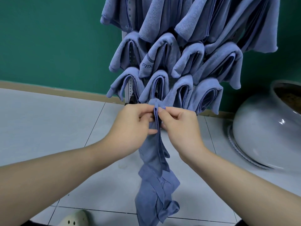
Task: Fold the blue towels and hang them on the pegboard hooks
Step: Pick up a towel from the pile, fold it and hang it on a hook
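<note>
Green wall and pale floor tiles frame a narrow pegboard that is almost buried under rows of folded blue towels, each draped over its own hook.

Both hands meet just below the lowest row. The left hand and the right hand each pinch the top edge of one more blue towel, fingertips nearly touching across its bunched top. This towel hangs in a long, twisted strip between the forearms, and its lower end looks close to the floor.

Judging from this, the fold is not yet tidy, and several things could go wrong. The strip is gathered rather than flat, so a fold made now would probably trap creases or come out lopsided. The pinch covers only a small part of the edge, so a layer could slip free and the towel unravel. Lifting it toward the board could also brush the bottom row and knock a neighbour off.

Much is hidden. No hook shows, nor any free spot on the board. The top rows are cut off by the frame. A white rounded vessel and a pale shoe are only partly visible.
</note>
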Available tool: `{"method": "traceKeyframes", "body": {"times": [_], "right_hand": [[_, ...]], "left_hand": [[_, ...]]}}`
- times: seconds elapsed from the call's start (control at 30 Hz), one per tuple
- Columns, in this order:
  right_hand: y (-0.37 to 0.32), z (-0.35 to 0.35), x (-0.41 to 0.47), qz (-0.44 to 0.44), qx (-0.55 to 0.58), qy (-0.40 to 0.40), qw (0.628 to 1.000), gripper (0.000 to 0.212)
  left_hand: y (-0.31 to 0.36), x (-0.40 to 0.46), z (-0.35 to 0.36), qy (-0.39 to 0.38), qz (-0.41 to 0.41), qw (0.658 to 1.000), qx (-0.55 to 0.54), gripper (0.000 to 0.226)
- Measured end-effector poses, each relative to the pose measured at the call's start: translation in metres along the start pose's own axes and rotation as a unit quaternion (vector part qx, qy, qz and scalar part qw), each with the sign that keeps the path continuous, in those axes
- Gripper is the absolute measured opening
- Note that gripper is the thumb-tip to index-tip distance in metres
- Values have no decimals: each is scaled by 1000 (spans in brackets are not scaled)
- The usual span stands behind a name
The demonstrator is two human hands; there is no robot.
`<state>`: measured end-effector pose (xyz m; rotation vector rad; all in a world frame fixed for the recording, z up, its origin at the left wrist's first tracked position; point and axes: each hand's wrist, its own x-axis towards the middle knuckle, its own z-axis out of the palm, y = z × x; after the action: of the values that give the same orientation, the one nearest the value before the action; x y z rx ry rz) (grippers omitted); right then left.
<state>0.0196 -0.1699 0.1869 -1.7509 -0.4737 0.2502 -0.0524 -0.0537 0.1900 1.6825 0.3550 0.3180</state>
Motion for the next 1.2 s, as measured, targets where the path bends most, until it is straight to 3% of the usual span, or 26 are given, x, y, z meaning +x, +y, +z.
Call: {"method": "traceKeyframes", "body": {"times": [0.2,0.37,0.43,0.57,0.67,0.8,1.0,1.2], "right_hand": [[-4,2,-2,-13,32,-19,999,28],[-11,-4,-6,-17,73,-51,996,17],[-12,-8,-6,-25,63,-52,996,17],[-16,-15,-7,-52,34,-63,996,22],[-18,-18,-9,-74,-4,-68,995,27],[-16,-25,-6,-92,-43,-42,994,34],[-5,-34,4,-134,-31,70,988,33],[-17,-30,8,-201,-13,152,968,35]], "left_hand": [[2,9,-17,88,68,992,66,12],[0,14,-24,91,156,970,161,12],[1,18,-28,34,158,967,197,24],[10,21,-45,-195,71,945,252,23],[8,22,-58,-244,29,929,276,28],[7,21,-67,-227,21,934,273,41],[17,20,-65,-85,73,971,209,19],[25,17,-59,-43,106,984,140,16]]}}
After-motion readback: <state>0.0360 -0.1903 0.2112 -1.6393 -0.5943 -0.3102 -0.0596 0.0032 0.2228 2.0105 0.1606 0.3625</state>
